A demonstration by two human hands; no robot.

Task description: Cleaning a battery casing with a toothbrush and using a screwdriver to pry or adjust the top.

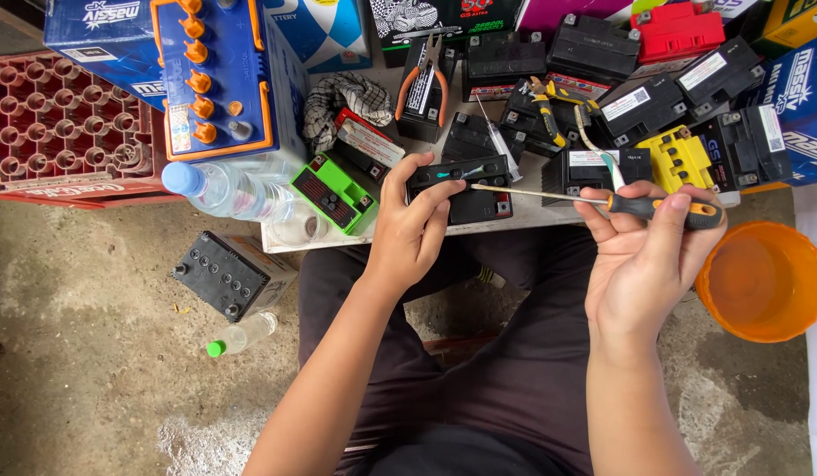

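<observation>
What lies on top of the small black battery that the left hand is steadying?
On the black battery: left hand fingers, a teal mark, and the screwdriver tip. Its underside is hidden.

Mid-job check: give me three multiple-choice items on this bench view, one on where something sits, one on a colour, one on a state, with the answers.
1. Where is the orange bowl?
A. On the bench
B. On the ground by the right hand
C. On the red crate

2. What colour is the small battery beside the water bottle?
A. Green
B. White
C. Pink

3. What is the left hand doing?
A. Hanging free
B. Gripping pliers
C. Holding the black battery

Answers:
1 B, it stands on the concrete right of that hand.
2 A, its casing is bright green.
3 C, its fingers wrap the battery's end while the right hand holds the screwdriver.
</observation>
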